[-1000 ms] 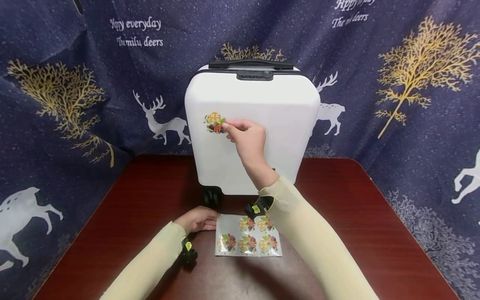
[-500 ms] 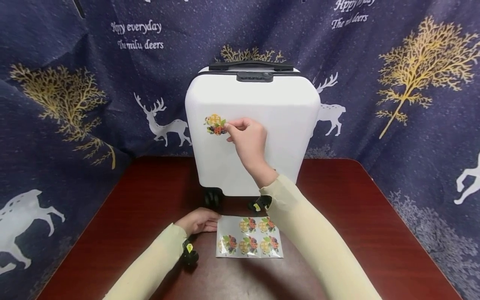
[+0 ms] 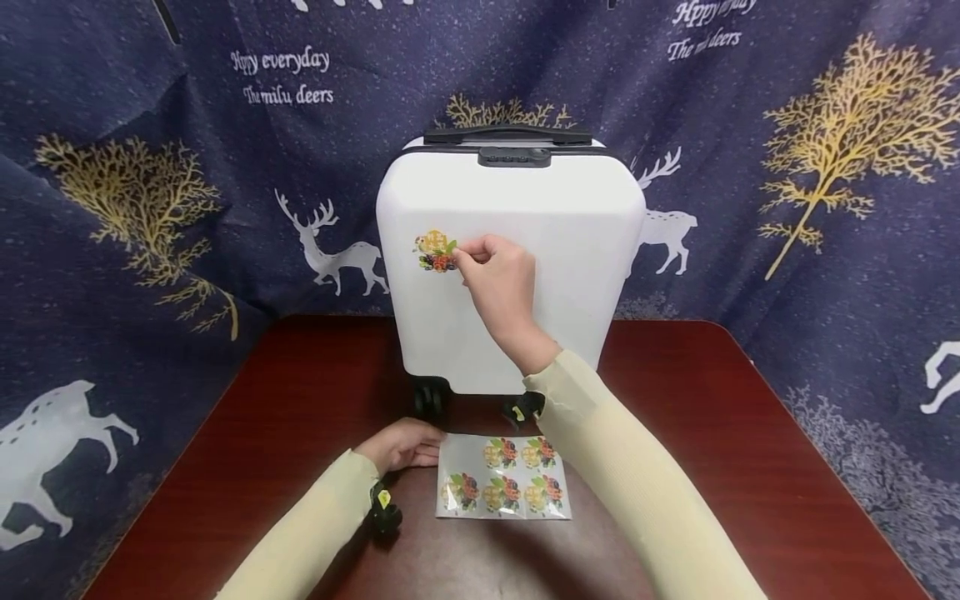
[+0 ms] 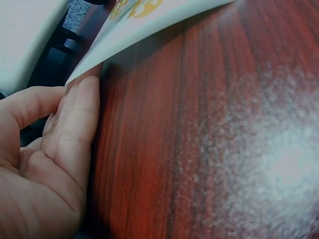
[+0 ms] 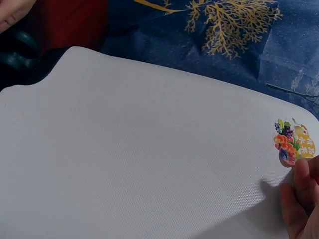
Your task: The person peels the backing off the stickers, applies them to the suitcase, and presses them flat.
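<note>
A white hard-shell suitcase (image 3: 480, 333) stands upright on the table. My right hand (image 3: 504, 287) is at its front, thumb and forefinger pinching the right edge of a fruit-and-flower sticker (image 3: 433, 252). That sticker (image 5: 294, 142) lies against the shell at the upper left, as the right wrist view also shows. Below, my left hand (image 3: 407, 444) holds the upper left corner of a sticker sheet (image 3: 460, 454) between thumb and fingers. Up close, the sheet (image 4: 149, 30) is lifted a little at that corner, with the fingers (image 4: 79, 119) under its edge. Several similar stickers remain on it.
The dark red wooden table (image 3: 675, 400) extends to both sides of the suitcase. Behind hangs a blue cloth (image 3: 330, 167) printed with deer and golden trees. Black wheels (image 3: 429, 398) show under the suitcase, and a black handle (image 3: 510, 133) tops it.
Both hands keep their holds with hardly any movement. The whole head view has shifted slightly, so everything appears a little lower and further right.
</note>
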